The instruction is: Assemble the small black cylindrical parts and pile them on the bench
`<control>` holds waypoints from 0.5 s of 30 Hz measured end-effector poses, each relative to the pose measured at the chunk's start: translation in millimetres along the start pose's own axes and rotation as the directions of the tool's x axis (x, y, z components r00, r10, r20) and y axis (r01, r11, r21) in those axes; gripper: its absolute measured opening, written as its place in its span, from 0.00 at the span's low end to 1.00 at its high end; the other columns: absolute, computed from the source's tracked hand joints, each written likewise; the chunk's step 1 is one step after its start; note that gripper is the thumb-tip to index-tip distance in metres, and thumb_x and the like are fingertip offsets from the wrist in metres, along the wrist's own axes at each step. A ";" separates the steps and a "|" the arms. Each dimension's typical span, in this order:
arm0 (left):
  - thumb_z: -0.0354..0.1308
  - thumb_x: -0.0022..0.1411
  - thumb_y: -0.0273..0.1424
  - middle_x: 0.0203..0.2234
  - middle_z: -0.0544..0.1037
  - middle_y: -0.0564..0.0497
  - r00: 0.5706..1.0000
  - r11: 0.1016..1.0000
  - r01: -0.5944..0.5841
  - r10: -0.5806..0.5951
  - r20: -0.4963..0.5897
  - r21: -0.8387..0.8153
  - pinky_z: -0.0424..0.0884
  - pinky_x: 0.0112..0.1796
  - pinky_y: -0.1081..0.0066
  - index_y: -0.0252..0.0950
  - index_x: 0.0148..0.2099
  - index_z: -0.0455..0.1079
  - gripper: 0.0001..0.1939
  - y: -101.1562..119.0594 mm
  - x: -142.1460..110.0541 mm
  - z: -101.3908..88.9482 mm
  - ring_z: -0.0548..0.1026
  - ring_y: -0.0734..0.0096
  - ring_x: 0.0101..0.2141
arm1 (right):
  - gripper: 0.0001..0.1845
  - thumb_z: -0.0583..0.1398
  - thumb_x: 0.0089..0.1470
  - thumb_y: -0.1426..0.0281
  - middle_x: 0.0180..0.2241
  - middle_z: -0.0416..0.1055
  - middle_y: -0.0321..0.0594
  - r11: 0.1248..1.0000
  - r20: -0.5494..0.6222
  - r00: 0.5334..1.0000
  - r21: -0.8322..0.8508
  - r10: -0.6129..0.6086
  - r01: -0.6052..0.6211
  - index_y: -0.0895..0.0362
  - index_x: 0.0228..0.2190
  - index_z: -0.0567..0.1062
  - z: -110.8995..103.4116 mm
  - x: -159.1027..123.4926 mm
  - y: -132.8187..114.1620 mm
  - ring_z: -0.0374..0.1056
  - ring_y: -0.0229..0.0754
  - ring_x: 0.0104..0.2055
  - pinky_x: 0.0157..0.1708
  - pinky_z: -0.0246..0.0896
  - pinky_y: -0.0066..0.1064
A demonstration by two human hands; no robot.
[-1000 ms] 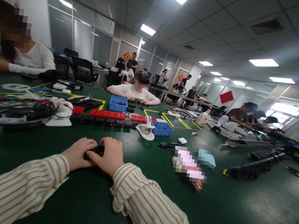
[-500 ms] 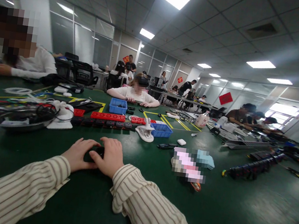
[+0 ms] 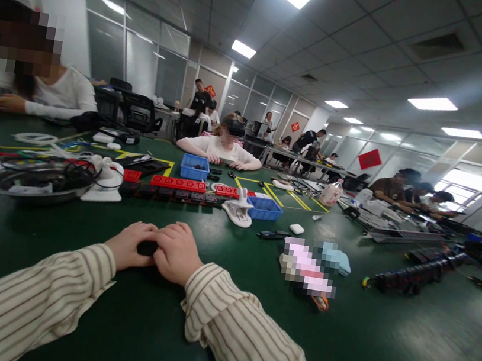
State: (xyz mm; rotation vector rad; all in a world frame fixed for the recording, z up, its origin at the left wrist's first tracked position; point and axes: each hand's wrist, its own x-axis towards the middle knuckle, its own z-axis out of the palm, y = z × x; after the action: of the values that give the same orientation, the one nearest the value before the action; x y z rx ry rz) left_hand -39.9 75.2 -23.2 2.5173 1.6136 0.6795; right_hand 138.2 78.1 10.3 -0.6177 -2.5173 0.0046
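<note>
Black small object, seemingly one, gripped between two hands.

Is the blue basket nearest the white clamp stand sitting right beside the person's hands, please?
No, the blue basket sits far beyond both hands, next to the white clamp stand.

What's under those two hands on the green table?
A small black object shows between the left hand and right hand. The hands cover most of it, so its shape is hidden.
</note>
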 end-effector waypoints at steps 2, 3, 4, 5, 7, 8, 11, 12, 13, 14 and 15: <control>0.55 0.44 0.40 0.42 0.74 0.46 0.999 0.999 0.032 -0.032 0.009 -0.003 0.55 0.54 0.52 0.38 0.40 0.70 0.19 -0.7 -0.6 0.4 0.70 0.53 0.46 | 0.17 0.54 0.51 0.75 0.44 0.69 0.37 1.000 -0.009 1.000 0.024 -0.015 0.015 0.54 0.44 0.67 -2.0 -0.6 -2.5 0.60 0.40 0.48 0.56 0.42 0.36; 0.56 0.44 0.40 0.43 0.74 0.44 0.999 0.999 0.050 -0.050 0.007 0.009 0.53 0.55 0.49 0.37 0.40 0.69 0.20 0.1 -0.9 0.3 0.70 0.52 0.47 | 0.18 0.54 0.52 0.74 0.45 0.68 0.38 0.999 -0.030 1.000 0.039 0.004 -0.003 0.54 0.46 0.66 -2.5 -0.9 -3.7 0.60 0.40 0.48 0.56 0.42 0.36; 0.56 0.43 0.40 0.44 0.73 0.43 0.998 0.998 0.063 -0.063 -0.001 0.025 0.51 0.55 0.46 0.37 0.41 0.69 0.21 1.7 -1.2 -0.1 0.69 0.50 0.48 | 0.18 0.55 0.52 0.72 0.45 0.68 0.38 0.998 -0.060 0.998 0.052 0.034 -0.031 0.55 0.47 0.65 -2.7 -1.2 -4.6 0.59 0.41 0.49 0.55 0.43 0.36; 0.57 0.43 0.41 0.45 0.72 0.42 0.998 0.997 0.070 -0.069 -0.014 0.043 0.50 0.55 0.44 0.36 0.43 0.68 0.23 4.0 -1.3 -0.6 0.68 0.49 0.49 | 0.19 0.56 0.53 0.68 0.46 0.67 0.39 0.996 -0.095 0.993 0.064 0.071 -0.065 0.55 0.47 0.64 -2.5 -1.5 -4.9 0.59 0.42 0.50 0.54 0.45 0.36; 0.58 0.43 0.42 0.47 0.71 0.41 0.996 0.995 0.072 -0.068 -0.051 0.071 0.48 0.55 0.42 0.36 0.47 0.65 0.28 10.3 -1.0 -1.9 0.68 0.48 0.49 | 0.22 0.58 0.52 0.62 0.46 0.66 0.41 0.987 -0.151 0.977 0.077 0.149 -0.139 0.57 0.47 0.63 -1.3 -2.1 -4.0 0.59 0.43 0.49 0.52 0.48 0.36; 0.58 0.43 0.42 0.47 0.71 0.41 0.995 0.994 0.079 -0.073 -0.073 0.076 0.48 0.55 0.41 0.37 0.48 0.64 0.29 13.9 -0.7 -2.4 0.68 0.49 0.49 | 0.24 0.59 0.52 0.60 0.45 0.66 0.42 0.981 -0.166 0.968 0.078 0.186 -0.175 0.57 0.47 0.63 -0.5 -2.4 -2.7 0.59 0.44 0.48 0.50 0.50 0.36; 0.59 0.44 0.44 0.45 0.72 0.43 0.987 0.990 0.114 -0.103 -0.120 0.087 0.48 0.54 0.42 0.38 0.47 0.63 0.28 23.6 0.5 -2.6 0.69 0.50 0.47 | 0.21 0.58 0.53 0.60 0.43 0.66 0.42 0.963 -0.171 0.948 0.069 0.269 -0.261 0.57 0.45 0.64 2.1 -2.9 2.3 0.60 0.44 0.46 0.47 0.51 0.37; 0.59 0.44 0.44 0.44 0.73 0.43 0.987 0.988 0.116 -0.104 -0.123 0.097 0.49 0.54 0.42 0.38 0.45 0.64 0.26 25.6 1.0 -2.1 0.70 0.51 0.47 | 0.20 0.58 0.53 0.59 0.42 0.66 0.42 0.959 -0.165 0.944 0.061 0.285 -0.278 0.58 0.44 0.65 2.9 -2.9 3.6 0.60 0.44 0.45 0.47 0.52 0.37; 0.59 0.44 0.43 0.42 0.74 0.43 0.988 0.987 0.113 -0.100 -0.120 0.110 0.49 0.54 0.43 0.37 0.43 0.65 0.24 26.6 1.3 -1.4 0.70 0.51 0.46 | 0.20 0.58 0.52 0.59 0.41 0.66 0.41 0.956 -0.154 0.944 0.049 0.292 -0.288 0.58 0.43 0.65 3.4 -2.9 4.5 0.60 0.44 0.44 0.46 0.52 0.37; 0.59 0.44 0.42 0.41 0.74 0.43 0.989 0.987 0.108 -0.094 -0.113 0.123 0.50 0.54 0.43 0.37 0.42 0.66 0.23 26.7 1.6 -0.6 0.71 0.52 0.45 | 0.20 0.59 0.52 0.57 0.40 0.66 0.41 0.955 -0.141 0.945 0.034 0.296 -0.294 0.57 0.41 0.66 3.8 -2.8 4.8 0.60 0.44 0.43 0.45 0.52 0.36; 0.59 0.45 0.41 0.40 0.74 0.44 0.991 0.986 0.099 -0.085 -0.104 0.132 0.51 0.54 0.44 0.37 0.41 0.67 0.21 25.8 1.8 0.1 0.71 0.53 0.44 | 0.20 0.59 0.51 0.56 0.38 0.66 0.41 0.955 -0.129 0.946 0.017 0.297 -0.297 0.57 0.39 0.67 4.0 -2.8 4.5 0.60 0.44 0.42 0.44 0.53 0.36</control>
State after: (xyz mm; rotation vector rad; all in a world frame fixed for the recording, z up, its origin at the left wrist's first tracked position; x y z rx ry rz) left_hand -17.5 65.4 -15.1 2.5184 1.8574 0.7165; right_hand 140.1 81.4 4.9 -0.9625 -2.2771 0.0687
